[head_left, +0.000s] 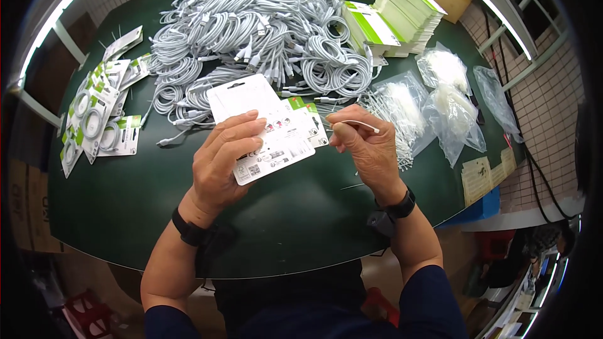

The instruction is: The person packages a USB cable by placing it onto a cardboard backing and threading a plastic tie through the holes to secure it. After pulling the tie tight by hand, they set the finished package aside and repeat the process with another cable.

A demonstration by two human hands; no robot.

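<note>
My left hand point(225, 160) holds a white packaging card point(254, 110) with printed marks on its back, tilted over the dark green table point(125, 201). My right hand point(364, 147) pinches a thin white cable tie point(364, 125) just right of the card. Behind the card lies a large heap of coiled white cables point(264, 37). A second card with a green edge point(311, 119) sits under the first, between both hands.
Packed cables on cards point(94, 119) lie at the left. A stack of green and white cards point(396, 19) stands at the back right. Loose white ties point(392, 116) and clear bags of ties point(449, 97) lie to the right. The table's rounded front edge is near my body.
</note>
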